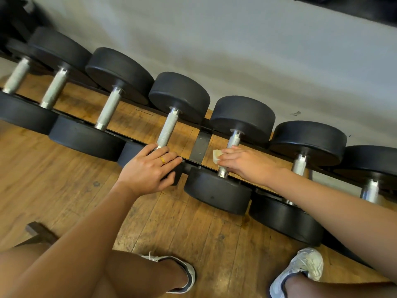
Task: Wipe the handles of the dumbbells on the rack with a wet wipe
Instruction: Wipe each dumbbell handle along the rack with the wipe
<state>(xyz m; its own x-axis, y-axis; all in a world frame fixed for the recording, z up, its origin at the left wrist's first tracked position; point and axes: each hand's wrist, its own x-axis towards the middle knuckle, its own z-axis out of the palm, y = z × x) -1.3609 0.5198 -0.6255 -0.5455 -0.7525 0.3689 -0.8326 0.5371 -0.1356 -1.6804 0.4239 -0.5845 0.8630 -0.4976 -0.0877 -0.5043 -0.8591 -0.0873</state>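
Observation:
Several black dumbbells with knurled steel handles lie side by side on a low black rack [200, 145]. My right hand [242, 162] is wrapped round the handle of one dumbbell [235, 137] with a crumpled pale wet wipe [216, 155] pressed against the steel; the lower part of that handle is hidden by my fingers. My left hand [150, 168] rests with relaxed fingers on the near weight head of the neighbouring dumbbell [168, 129], fingertips at the foot of its handle. It wears a gold ring.
The rack runs diagonally from upper left to lower right along a grey wall [236, 50]. Wooden floor [64, 179] lies in front of it. My knees and two sneakers [300, 267] are near the bottom edge. A dark wooden piece [38, 231] lies at the lower left.

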